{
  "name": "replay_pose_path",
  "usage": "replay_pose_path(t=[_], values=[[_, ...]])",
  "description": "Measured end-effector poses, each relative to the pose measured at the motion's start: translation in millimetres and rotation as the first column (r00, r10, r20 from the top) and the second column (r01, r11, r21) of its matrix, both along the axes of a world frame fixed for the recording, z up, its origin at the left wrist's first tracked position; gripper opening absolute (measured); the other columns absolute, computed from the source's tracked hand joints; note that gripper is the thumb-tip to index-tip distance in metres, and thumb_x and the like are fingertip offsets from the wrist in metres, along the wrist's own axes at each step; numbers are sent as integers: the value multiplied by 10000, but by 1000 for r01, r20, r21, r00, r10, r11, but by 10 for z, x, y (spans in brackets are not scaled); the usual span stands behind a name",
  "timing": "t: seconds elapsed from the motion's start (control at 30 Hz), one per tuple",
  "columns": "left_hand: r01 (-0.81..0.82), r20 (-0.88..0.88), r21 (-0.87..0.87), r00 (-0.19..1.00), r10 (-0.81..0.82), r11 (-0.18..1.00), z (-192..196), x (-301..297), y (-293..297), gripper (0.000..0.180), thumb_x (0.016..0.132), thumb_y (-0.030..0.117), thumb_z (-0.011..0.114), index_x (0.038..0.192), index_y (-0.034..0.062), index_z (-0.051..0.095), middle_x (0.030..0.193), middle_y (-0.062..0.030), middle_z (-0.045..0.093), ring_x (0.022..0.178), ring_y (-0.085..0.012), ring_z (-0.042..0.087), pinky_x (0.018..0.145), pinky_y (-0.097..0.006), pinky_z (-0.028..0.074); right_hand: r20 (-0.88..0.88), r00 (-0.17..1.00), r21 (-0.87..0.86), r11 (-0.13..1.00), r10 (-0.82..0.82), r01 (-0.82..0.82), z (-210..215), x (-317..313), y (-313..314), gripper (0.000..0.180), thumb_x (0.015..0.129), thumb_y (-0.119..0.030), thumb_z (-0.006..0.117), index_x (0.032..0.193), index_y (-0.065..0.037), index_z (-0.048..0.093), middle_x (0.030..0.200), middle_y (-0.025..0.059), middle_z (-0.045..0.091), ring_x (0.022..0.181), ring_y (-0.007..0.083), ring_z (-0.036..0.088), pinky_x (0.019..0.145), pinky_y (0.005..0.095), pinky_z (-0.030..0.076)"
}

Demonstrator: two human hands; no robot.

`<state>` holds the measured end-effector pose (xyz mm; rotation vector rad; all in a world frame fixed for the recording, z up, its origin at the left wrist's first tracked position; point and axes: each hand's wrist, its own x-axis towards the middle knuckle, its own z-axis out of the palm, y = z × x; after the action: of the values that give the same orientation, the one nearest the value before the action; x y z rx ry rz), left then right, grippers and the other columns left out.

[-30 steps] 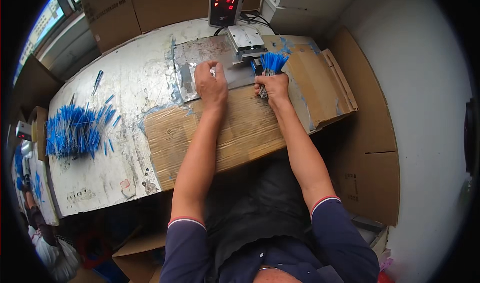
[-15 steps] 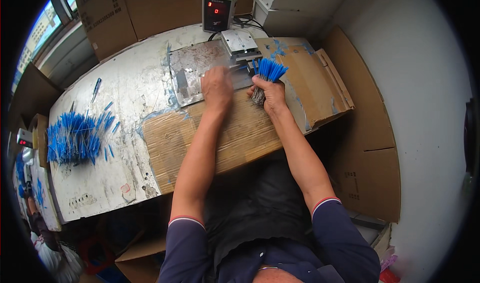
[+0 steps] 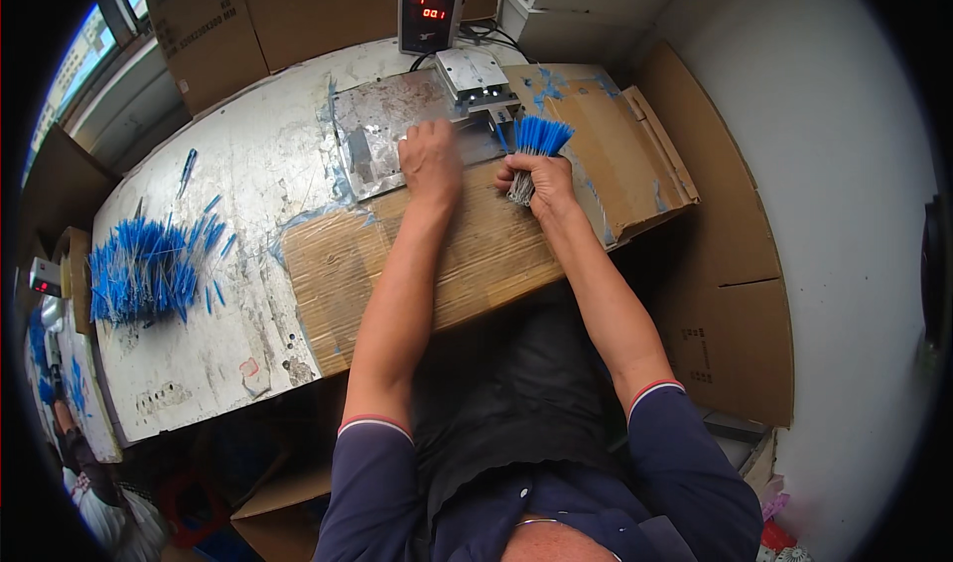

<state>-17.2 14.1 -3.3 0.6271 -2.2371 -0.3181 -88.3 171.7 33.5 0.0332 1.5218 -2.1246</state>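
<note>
Near the right of the workbench, my right hand (image 3: 541,177) is closed round a bundle of thin wire pieces with blue ends (image 3: 542,136). The blue ends point away from me, and pale wire ends come out below my fist. My left hand (image 3: 431,162) is over the front of a worn metal plate (image 3: 387,125), its fingers curled down. Its thumb side is blurred, and what lies in its fingers is hidden. Just beyond my hands sits a small metal device (image 3: 473,73) with tiny lights at its front. One blue piece (image 3: 499,135) stands beside the bundle.
A counter box with red digits (image 3: 432,11) stands behind the device, cables beside it. A heap of blue-ended wires (image 3: 149,269) and a pen-like tool (image 3: 188,172) lie left. Flattened cardboard (image 3: 338,274) covers the bench front. A person's arm (image 3: 66,418) shows far left.
My right fist has turned slightly, and its bundle stands more upright. My left hand stays over the plate, still blurred at its thumb side. The red digits have changed.
</note>
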Motion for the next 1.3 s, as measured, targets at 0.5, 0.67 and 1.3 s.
replay_pose_path(t=[0.5,0.67,1.3], values=[[12,-277,199,960,45,980,104,82,-17,61,874,120,684,911,82,654,916,-99,658,940,-313,610,836,-436,466,-78,993,232,967,-87,103,116,-98,-402,63,748,120,639,710,106,591,643,217,630,488,305,651,418,398,561],[11,-281,201,958,47,979,127,101,-21,70,866,110,692,918,79,656,946,-105,655,959,-319,603,846,-430,468,-83,986,285,945,-144,162,188,-76,-518,70,738,142,625,749,91,579,683,222,639,510,313,663,409,426,564],[114,-149,204,985,-84,972,97,71,6,59,875,143,701,916,105,684,875,-101,697,896,-315,650,798,-443,472,-16,999,-15,999,-38,38,56,-14,-170,140,778,28,754,835,52,628,757,160,649,616,258,682,510,409,625]])
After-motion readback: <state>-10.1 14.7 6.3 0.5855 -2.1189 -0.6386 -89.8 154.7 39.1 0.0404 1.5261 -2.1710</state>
